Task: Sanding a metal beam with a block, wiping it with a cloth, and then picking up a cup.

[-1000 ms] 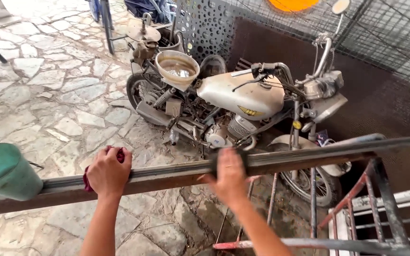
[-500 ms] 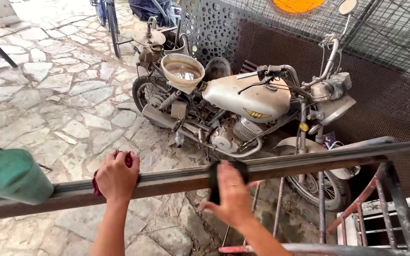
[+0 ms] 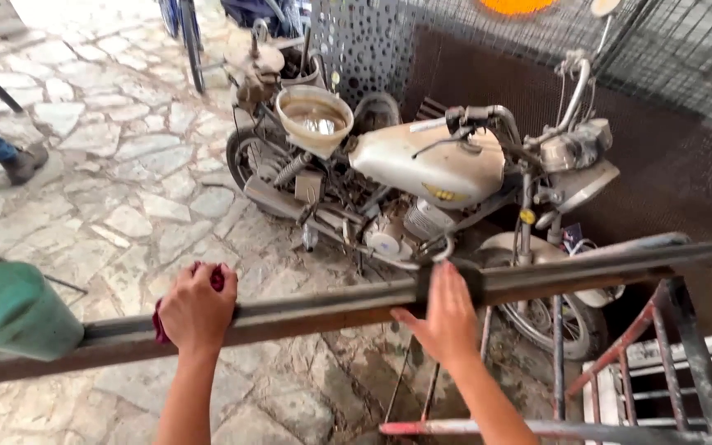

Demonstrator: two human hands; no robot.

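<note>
**Both hands sliding along the steel bar**

Since the earlier frames the view is tipping up a bit and both hands are shifting along the bar; the right one is now sitting right at the dark clamp or joint.

I'm seeing the left hand curling over the long metal bar, fingers closed around a red rag that's pressed onto the bar's top edge. The right hand is lying flat against the bar, fingers stretched wide and pointing up, gripping nothing, with the dark joint just past its fingertips.

The bar itself is running across the whole view, grey-brown, rusty, angled section, rising slightly toward the right-hand fingers.

Beyond the fingertips a dusty motorcycle is standing on stone paving. Left of the rag-side knuckles, a green bucket is sitting just beside the bar.
</note>
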